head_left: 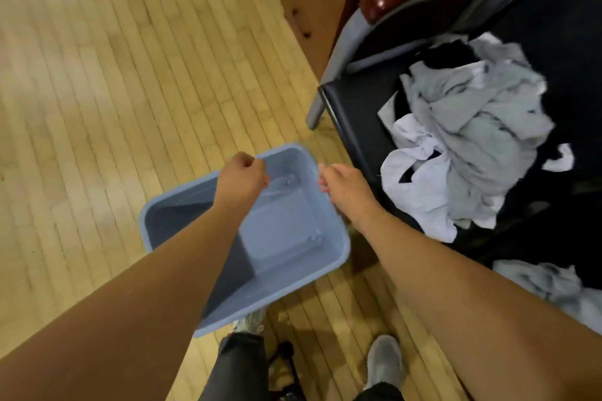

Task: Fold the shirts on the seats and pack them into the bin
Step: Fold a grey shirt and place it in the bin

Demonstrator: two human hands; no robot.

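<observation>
Left hand (243,172) curled over far rim of blue bin (293,257), gripping it. Right hand (340,182) pinches right rim near far corner. Bin held tilted above wood floor (97,107), over grey shoe (384,358). Crumpled grey and white shirts (472,127) heaped on black seat (358,114), just right of bin.

We're counting one pale blue rectangular plastic bin (286,238), two bare hands (left hand (242,172), right hand (342,182)) and two shoes (whitish shoe (249,322), grey shoe (384,361)). Two cloth piles: a rumpled grey-white-black shirt heap (465,140) and a smaller grey bundle (553,283). Shirts per pile? Can't tell.
</observation>
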